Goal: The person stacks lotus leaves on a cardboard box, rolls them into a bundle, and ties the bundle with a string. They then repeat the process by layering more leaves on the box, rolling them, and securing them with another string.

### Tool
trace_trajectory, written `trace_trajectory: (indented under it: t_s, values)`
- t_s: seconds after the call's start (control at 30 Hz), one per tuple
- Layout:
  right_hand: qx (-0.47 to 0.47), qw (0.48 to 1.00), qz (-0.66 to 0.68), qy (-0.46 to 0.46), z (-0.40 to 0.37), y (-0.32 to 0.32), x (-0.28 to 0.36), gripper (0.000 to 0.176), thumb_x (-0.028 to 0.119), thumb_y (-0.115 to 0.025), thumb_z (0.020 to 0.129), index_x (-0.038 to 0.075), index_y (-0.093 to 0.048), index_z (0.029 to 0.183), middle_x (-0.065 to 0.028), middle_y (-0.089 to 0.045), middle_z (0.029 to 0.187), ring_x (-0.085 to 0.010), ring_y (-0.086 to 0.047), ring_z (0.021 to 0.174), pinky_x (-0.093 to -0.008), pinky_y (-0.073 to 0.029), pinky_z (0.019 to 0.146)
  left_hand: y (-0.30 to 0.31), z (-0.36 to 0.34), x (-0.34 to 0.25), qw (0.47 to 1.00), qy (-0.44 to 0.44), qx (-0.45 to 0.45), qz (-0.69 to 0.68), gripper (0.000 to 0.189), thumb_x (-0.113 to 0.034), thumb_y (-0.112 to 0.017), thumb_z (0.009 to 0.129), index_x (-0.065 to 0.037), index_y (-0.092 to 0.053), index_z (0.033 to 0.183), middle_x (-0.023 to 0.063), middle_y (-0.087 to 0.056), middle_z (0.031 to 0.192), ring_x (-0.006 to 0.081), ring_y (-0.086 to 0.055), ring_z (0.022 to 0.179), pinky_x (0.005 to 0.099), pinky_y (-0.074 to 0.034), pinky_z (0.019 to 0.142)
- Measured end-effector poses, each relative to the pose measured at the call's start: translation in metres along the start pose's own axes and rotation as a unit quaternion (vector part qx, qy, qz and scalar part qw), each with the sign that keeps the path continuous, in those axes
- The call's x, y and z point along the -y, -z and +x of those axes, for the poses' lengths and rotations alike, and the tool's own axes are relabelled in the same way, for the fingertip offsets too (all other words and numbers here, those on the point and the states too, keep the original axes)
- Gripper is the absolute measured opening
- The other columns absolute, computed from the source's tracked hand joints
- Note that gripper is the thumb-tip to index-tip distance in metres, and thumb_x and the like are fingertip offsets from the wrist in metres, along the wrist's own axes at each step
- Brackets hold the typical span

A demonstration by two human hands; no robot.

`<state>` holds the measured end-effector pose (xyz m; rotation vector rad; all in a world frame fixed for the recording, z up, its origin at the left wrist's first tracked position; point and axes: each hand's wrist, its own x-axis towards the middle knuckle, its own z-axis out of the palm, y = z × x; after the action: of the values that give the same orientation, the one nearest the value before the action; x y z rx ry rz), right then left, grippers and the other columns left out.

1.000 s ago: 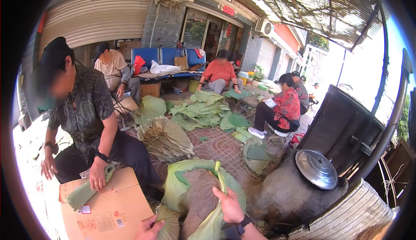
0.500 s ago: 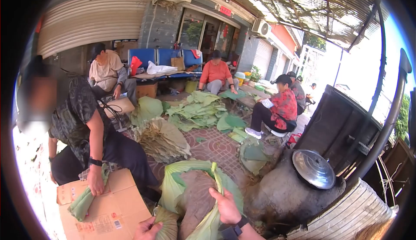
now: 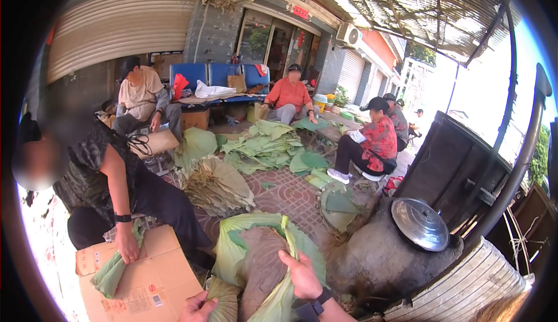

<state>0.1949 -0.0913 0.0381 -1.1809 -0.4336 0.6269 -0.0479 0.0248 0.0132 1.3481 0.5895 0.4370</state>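
Observation:
My right hand [image 3: 302, 276], with a dark band on its wrist, pinches the edge of a large green lotus leaf [image 3: 243, 229] between thumb and fingers. The leaf stands up like a loose bowl around a brownish, dried-looking leaf [image 3: 261, 269]. At the bottom edge of the view, my left hand [image 3: 197, 309] has its fingers curled against a smaller, ribbed, dull green leaf [image 3: 224, 299]. Part of that hand is cut off by the frame. To its left lies a flattened cardboard piece [image 3: 168, 272], where a co-worker's hand [image 3: 126, 246] holds a folded green leaf [image 3: 109, 275].
Past my hands sit a brown stack of dried leaves [image 3: 218, 188] and a heap of green leaves [image 3: 264, 147] on the tiled ground. On the right, a clay stove [image 3: 372, 264] bears a lidded metal pot [image 3: 419, 223]. Several people sit around the heap.
The co-worker on the left has leaned further left and down, still holding the folded leaf. Across the heap, the person in red has raised their head. My hands have hardly moved.

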Motion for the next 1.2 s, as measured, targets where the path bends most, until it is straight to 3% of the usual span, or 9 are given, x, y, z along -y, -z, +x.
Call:
trace_trajectory:
  t_s: [0.17, 0.53, 0.63, 0.73, 0.93, 1.13, 1.2]
  values:
    - [0.003, 1.000, 0.002, -0.018, 0.001, 0.002, -0.002, 0.032, 0.016, -0.063, 0.091, 0.002, -0.059, 0.119, 0.0018, -0.061, 0.104, -0.0072, -0.051, 0.097, -0.0251, -0.037, 0.090, -0.005, -0.008, -0.011, 0.999, 0.007, -0.036, 0.038, 0.031, -0.015, -0.052, 0.094, 0.004, -0.059, 0.118, 0.0073, -0.065, 0.106, 0.0140, -0.057, 0.097, 0.0258, -0.044, 0.088]
    - [-0.013, 0.999, -0.027, -0.035, 0.000, 0.004, -0.005, 0.029, 0.016, -0.063, 0.090, 0.002, -0.061, 0.116, 0.0020, -0.061, 0.101, -0.0070, -0.051, 0.093, -0.0247, -0.039, 0.086, -0.010, -0.011, -0.019, 0.993, 0.023, -0.073, 0.088, 0.034, -0.018, -0.054, 0.094, 0.005, -0.059, 0.118, 0.0089, -0.066, 0.108, 0.0141, -0.057, 0.099, 0.0256, -0.044, 0.090]
    - [-0.010, 1.000, -0.010, -0.019, -0.002, 0.001, -0.004, 0.019, 0.018, -0.065, 0.089, 0.004, -0.062, 0.102, 0.0058, -0.055, 0.088, -0.0054, -0.045, 0.081, -0.0228, -0.037, 0.076, -0.002, -0.005, -0.002, 1.000, 0.012, -0.025, -0.003, 0.034, -0.017, -0.053, 0.094, 0.004, -0.059, 0.119, 0.0085, -0.066, 0.108, 0.0139, -0.058, 0.100, 0.0261, -0.044, 0.091]
    - [-0.002, 0.999, -0.018, -0.035, 0.001, 0.006, -0.009, 0.031, 0.015, -0.063, 0.090, 0.002, -0.060, 0.118, 0.0005, -0.062, 0.104, -0.0084, -0.053, 0.094, -0.0255, -0.040, 0.087, -0.004, -0.007, -0.004, 0.999, -0.006, -0.018, -0.029, 0.032, -0.017, -0.053, 0.094, 0.004, -0.060, 0.117, 0.0078, -0.066, 0.108, 0.0135, -0.057, 0.099, 0.0265, -0.044, 0.091]
    - [0.007, 1.000, -0.009, -0.027, -0.002, 0.003, -0.005, 0.035, 0.015, -0.063, 0.091, 0.000, -0.058, 0.122, -0.0020, -0.062, 0.111, -0.0095, -0.054, 0.100, -0.0262, -0.041, 0.090, -0.006, -0.006, -0.009, 0.999, 0.008, -0.022, 0.027, 0.034, -0.018, -0.054, 0.094, 0.005, -0.059, 0.118, 0.0084, -0.065, 0.110, 0.0143, -0.057, 0.102, 0.0265, -0.043, 0.092]
    - [0.020, 0.999, -0.012, -0.025, 0.002, 0.006, -0.009, 0.037, 0.015, -0.062, 0.091, 0.000, -0.057, 0.123, -0.0024, -0.062, 0.112, -0.0102, -0.054, 0.101, -0.0265, -0.040, 0.092, -0.016, -0.005, -0.014, 0.996, 0.021, -0.062, 0.059, 0.034, -0.017, -0.055, 0.093, 0.007, -0.059, 0.116, 0.0095, -0.065, 0.110, 0.0163, -0.057, 0.102, 0.0273, -0.043, 0.093]
    - [0.018, 1.000, -0.001, -0.017, 0.002, 0.005, -0.009, 0.029, 0.016, -0.064, 0.090, 0.002, -0.060, 0.115, 0.0016, -0.060, 0.102, -0.0072, -0.051, 0.094, -0.0242, -0.039, 0.086, -0.012, 0.000, -0.003, 0.998, 0.019, -0.059, 0.027, 0.031, -0.017, -0.055, 0.092, 0.006, -0.060, 0.113, 0.0093, -0.065, 0.110, 0.0180, -0.057, 0.102, 0.0289, -0.043, 0.093]
